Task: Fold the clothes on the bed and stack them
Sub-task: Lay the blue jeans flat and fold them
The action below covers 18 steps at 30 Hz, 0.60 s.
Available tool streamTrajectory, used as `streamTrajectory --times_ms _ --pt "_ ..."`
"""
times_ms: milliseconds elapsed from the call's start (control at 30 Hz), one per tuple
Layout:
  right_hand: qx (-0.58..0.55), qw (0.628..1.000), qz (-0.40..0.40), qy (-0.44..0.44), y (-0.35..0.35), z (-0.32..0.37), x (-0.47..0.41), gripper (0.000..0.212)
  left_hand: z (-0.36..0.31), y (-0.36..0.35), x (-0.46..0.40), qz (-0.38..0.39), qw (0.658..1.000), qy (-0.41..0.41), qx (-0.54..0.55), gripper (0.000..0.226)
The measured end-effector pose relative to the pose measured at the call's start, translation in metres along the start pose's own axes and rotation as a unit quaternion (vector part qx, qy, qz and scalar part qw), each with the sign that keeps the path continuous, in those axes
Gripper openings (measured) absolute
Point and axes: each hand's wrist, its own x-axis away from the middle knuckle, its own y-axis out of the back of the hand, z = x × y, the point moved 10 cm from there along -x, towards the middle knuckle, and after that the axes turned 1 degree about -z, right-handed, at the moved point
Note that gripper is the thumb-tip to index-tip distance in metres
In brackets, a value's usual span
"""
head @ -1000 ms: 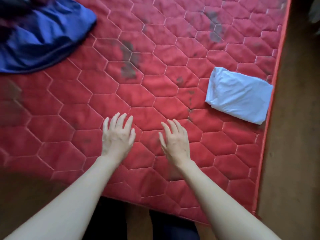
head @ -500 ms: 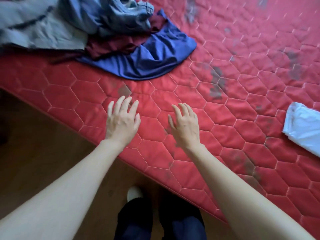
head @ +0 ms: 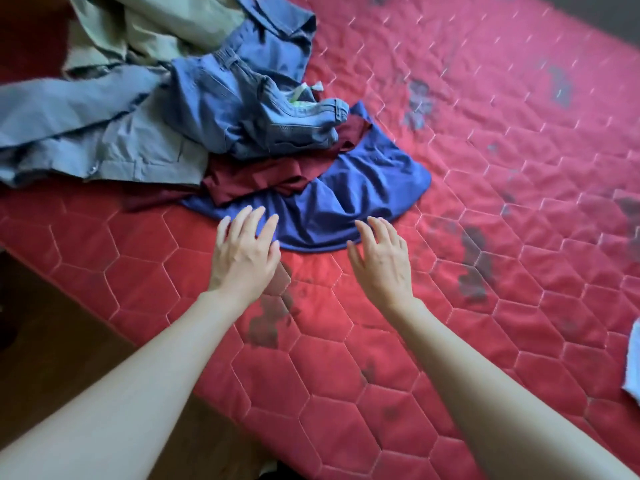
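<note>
A heap of unfolded clothes lies at the upper left of the red quilted bed point(head: 485, 168): a royal-blue garment point(head: 346, 199) nearest me, a maroon one point(head: 263, 174) on it, blue jeans point(head: 242, 105) above, and grey-green trousers point(head: 114, 133) to the left. My left hand point(head: 244, 254) reaches out with straight fingers, its tips over the blue garment's near hem. My right hand point(head: 382, 261) hovers beside it, fingers relaxed, tips at the same hem. Neither hand holds anything. A folded white garment point(head: 632, 368) shows at the right edge.
The bed's edge runs diagonally at lower left, with dark wooden floor point(head: 52, 341) beyond it. Dark stains mark the mattress surface near my hands and to the right.
The view has swung left, bringing the clothes heap closer and the folded white garment to the right edge. Both hands have advanced from bare mattress to the blue garment's hem.
</note>
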Motion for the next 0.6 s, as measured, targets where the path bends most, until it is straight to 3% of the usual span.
streamTrajectory --times_ms 333,600 --pt "0.040 0.999 0.031 0.018 -0.032 0.012 -0.134 0.047 0.055 -0.037 -0.128 -0.009 1.000 -0.008 -0.013 0.040" --pt "0.042 0.999 -0.008 0.001 -0.047 0.033 -0.221 0.050 0.104 -0.069 -0.226 0.017 0.999 -0.047 -0.003 0.041"
